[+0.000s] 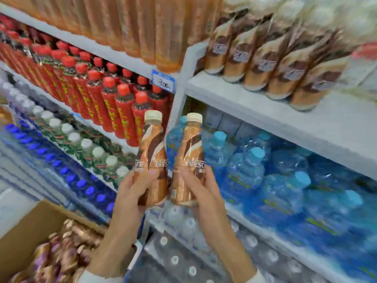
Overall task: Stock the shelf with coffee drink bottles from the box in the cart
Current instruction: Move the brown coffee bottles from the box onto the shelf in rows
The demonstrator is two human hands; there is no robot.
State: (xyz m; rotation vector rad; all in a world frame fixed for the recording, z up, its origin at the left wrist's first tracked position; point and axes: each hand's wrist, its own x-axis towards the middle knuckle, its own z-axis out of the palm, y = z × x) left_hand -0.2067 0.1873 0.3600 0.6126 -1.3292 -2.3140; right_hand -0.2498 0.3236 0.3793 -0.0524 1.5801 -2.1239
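A cardboard box (26,237) of brown-and-tan coffee bottles sits lower left. The left hand (130,193), raised before the white shelving (285,111), grips a brown-and-cream plastic coffee bottle (152,158) by its lower half; the right hand (204,190) clasps a matching second bottle (188,158) just beside it. Both stand nearly upright, cream caps up, tops tilted slightly apart, below the shelved coffee bottles (265,64) upper right.
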